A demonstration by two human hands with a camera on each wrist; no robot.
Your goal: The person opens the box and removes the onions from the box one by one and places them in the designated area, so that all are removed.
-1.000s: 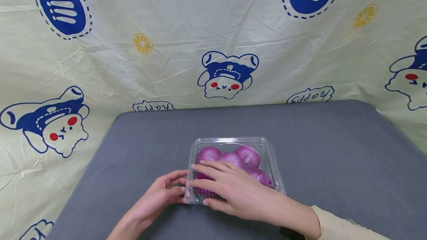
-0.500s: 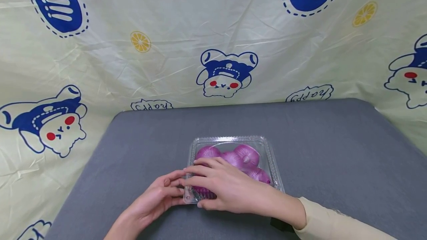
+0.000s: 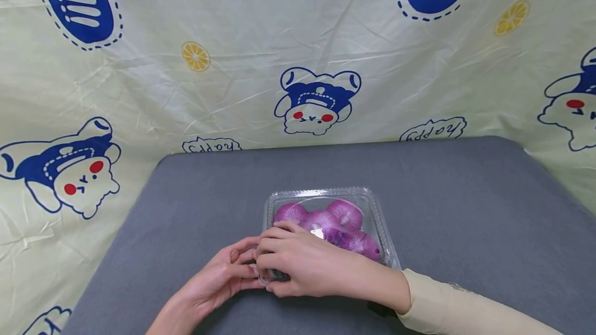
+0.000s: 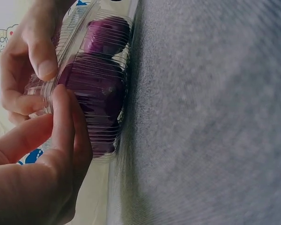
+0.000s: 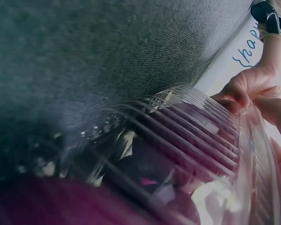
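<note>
A clear plastic box (image 3: 383, 231) with its lid down holds several purple onions (image 3: 344, 214). My left hand (image 3: 215, 279) is at the box's near left corner; in the left wrist view its thumb and fingertips (image 4: 61, 101) pinch the rim. Across the lid's left part lies my right hand (image 3: 304, 261), fingers bent over the left edge and thumb at the near rim. The ribbed side of the box (image 4: 100, 84) faces the left wrist view. Close up in the right wrist view, the box (image 5: 201, 126) hides most of my right hand; my left hand (image 5: 253, 82) shows beyond it.
The box stands on a grey cloth-covered table (image 3: 447, 200). Behind the table hangs a pale curtain (image 3: 251, 102) printed with blue cartoon figures and orange slices. A dark object (image 3: 382, 309) is partly visible under the right wrist.
My right hand has slid left over the lid toward the near left corner, its fingers now more bent, and more onions show. My left hand has stayed nearly in place.
</note>
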